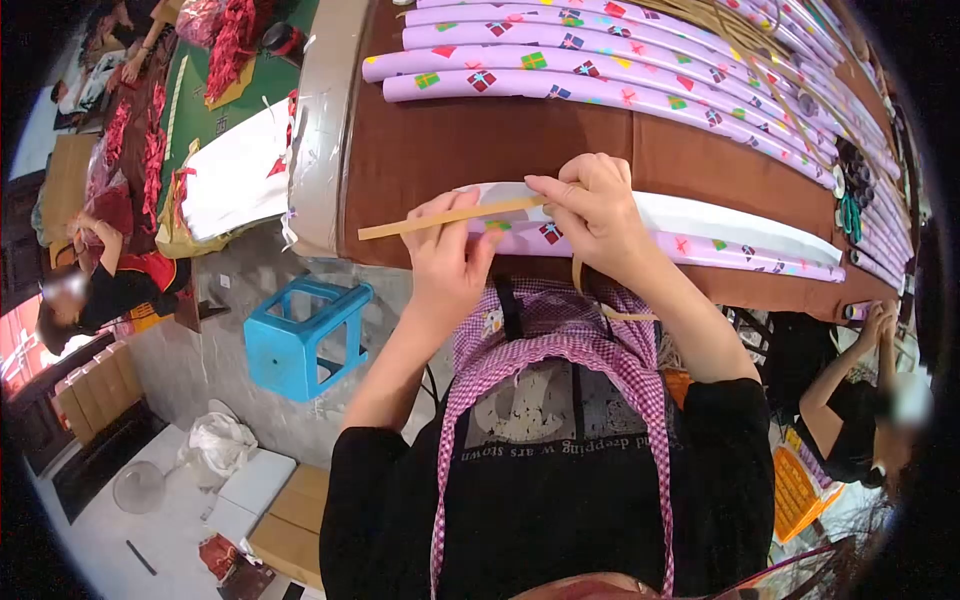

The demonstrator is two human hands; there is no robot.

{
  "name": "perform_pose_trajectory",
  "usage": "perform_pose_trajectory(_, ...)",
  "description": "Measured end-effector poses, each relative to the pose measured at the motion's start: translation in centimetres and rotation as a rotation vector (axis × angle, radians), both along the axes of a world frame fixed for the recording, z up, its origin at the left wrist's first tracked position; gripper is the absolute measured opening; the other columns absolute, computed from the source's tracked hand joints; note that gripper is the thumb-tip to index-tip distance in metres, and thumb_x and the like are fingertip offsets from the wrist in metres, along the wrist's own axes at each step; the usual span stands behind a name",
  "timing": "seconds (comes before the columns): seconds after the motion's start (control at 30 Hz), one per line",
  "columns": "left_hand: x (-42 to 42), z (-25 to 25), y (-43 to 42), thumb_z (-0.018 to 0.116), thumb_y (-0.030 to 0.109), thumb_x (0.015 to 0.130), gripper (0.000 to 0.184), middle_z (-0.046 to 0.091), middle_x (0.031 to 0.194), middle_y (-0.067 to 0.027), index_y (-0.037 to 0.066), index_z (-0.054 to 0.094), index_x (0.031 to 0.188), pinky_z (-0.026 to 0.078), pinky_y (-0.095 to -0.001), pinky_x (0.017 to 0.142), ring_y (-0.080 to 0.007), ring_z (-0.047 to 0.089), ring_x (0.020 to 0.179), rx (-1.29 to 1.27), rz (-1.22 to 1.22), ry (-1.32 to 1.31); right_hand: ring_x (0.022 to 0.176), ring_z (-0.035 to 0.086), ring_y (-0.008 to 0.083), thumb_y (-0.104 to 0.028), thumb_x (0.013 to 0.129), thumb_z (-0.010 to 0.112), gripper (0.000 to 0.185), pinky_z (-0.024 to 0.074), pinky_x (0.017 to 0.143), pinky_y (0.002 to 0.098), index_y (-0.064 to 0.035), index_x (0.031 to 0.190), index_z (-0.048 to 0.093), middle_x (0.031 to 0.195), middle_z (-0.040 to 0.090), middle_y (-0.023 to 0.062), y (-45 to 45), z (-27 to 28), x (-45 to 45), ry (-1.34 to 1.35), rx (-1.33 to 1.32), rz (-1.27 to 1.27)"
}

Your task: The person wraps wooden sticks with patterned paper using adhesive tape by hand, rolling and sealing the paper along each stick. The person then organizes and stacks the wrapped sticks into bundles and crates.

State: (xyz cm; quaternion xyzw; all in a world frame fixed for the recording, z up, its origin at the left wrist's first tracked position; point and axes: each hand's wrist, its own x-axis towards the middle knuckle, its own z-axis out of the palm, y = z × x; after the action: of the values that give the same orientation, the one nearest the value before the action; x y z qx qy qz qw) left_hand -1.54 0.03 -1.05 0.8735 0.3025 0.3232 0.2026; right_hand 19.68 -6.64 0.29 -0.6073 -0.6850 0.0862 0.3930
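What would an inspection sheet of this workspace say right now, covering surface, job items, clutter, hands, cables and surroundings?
Surface: long brown-covered table, partly bare between the paper goods.
Job's things: narrow flat tan strip, held above a long lilac gift-print sheet with a white area along its far side.
Clutter: long lilac gift-print rolls lie side by side across the far part.
Hands: right hand pinches the strip's end; the strip crosses the left hand's fingers, grip unclear.
Cables: nothing seen that is clearly a cable.
Surroundings: blue plastic stool on the floor; a black-clad co-worker at far left.
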Motion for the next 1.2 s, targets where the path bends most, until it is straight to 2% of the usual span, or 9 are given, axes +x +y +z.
perform_pose_trajectory(0.1,-0.7,0.2,-0.4,0.07,0.01,0.087,0.046,0.058,0.116,-0.0127,-0.001,0.055,0.129,0.041,-0.0408,0.095,-0.029,0.054,0.103,-0.104,0.083,-0.078,0.085,0.053,0.0203,-0.004,0.077,0.071,0.031,0.0345,0.08,0.0353,-0.0111,0.106,0.074,0.086,0.054,0.0026,0.1,0.2,0.1,0.009,-0.014,0.0)
perform_pose_trajectory(0.17,-1.2,0.4,-0.8,0.065,0.005,0.091,0.044,0.059,0.115,-0.0109,-0.003,0.052,0.133,0.044,-0.0336,0.093,-0.0209,0.055,0.102,-0.549,0.143,-0.363,0.085,0.053,0.0206,-0.003,0.077,0.071,0.03,0.0343,0.081,0.0357,-0.0107,0.105,0.074,0.086,0.054,0.0029,0.1,0.3,0.2,0.005,-0.027,0.014)
perform_pose_trajectory(0.2,-1.2,0.6,-0.9,0.063,0.005,0.095,0.041,0.059,0.114,-0.0072,-0.005,0.052,0.133,0.045,-0.0263,0.089,-0.0122,0.054,0.101,-0.662,0.132,-0.495,0.085,0.053,0.0206,-0.003,0.077,0.071,0.03,0.0343,0.081,0.0357,-0.0107,0.105,0.074,0.086,0.054,0.0029,0.1,0.3,0.2,0.009,-0.027,0.016)
perform_pose_trajectory(0.33,-1.6,2.2,-0.8,0.063,0.004,0.096,0.032,0.061,0.106,-0.0018,-0.002,0.056,0.126,0.046,-0.0211,0.082,-0.0075,0.056,0.092,-0.829,0.121,-0.661,0.085,0.053,0.021,-0.003,0.077,0.07,0.027,0.0347,0.082,0.0359,-0.01,0.102,0.074,0.086,0.054,0.0035,0.2,0.4,0.2,0.034,-0.037,0.019)
perform_pose_trajectory(0.47,-1.8,2.3,-0.2,0.062,0.009,0.097,0.014,0.063,0.098,-0.0024,-0.002,0.062,0.106,0.045,-0.0216,0.079,-0.0083,0.056,0.086,-0.864,0.109,-0.756,0.086,0.053,0.0215,-0.005,0.077,0.068,0.018,0.0353,0.084,0.0355,-0.0084,0.094,0.074,0.086,0.055,0.0037,0.2,0.4,0.2,0.063,-0.078,0.033)
perform_pose_trajectory(0.6,-1.6,2.0,0.2,0.062,0.011,0.098,0.013,0.063,0.094,-0.0033,-0.001,0.063,0.103,0.046,-0.0246,0.076,-0.0099,0.056,0.082,-0.884,0.106,-0.824,0.086,0.053,0.0217,-0.007,0.078,0.066,0.011,0.0356,0.085,0.0354,-0.0074,0.086,0.072,0.087,0.056,0.0039,0.3,0.6,0.5,0.095,-0.06,0.08)
perform_pose_trajectory(0.67,-1.5,2.1,0.2,0.061,0.011,0.098,0.011,0.063,0.09,-0.0046,0.001,0.063,0.1,0.047,-0.0276,0.073,-0.0121,0.057,0.08,-1.026,0.185,-0.937,0.085,0.053,0.0222,-0.008,0.077,0.063,0.007,0.0361,0.085,0.0358,-0.0063,0.081,0.07,0.086,0.058,0.0042,0.3,0.7,0.7,0.123,-0.075,0.1)
perform_pose_trajectory(0.87,-2.2,2.0,1.8,0.059,0.008,0.097,0.007,0.061,0.08,-0.0054,0.002,0.062,0.1,0.044,-0.0293,0.061,-0.0143,0.056,0.068,-1.296,0.179,-1.195,0.076,0.054,0.0206,-0.006,0.079,0.061,0.009,0.0368,0.085,0.036,-0.004,0.08,0.07,0.071,0.058,0.0039,0.5,0.3,1.4,0.176,-0.146,0.158)
perform_pose_trajectory(1.2,-3.5,1.9,2.4,0.057,0.004,0.096,0.01,0.06,0.078,-0.0075,0.003,0.06,0.105,0.044,-0.0296,0.06,-0.0167,0.054,0.067,-1.263,-0.05,-1.099,0.073,0.055,0.0157,-0.003,0.082,0.059,0.014,0.0367,0.089,0.0339,-0.004,0.091,0.07,0.073,0.063,0.0021,0.3,1.0,1.2,0.281,-0.144,0.135)
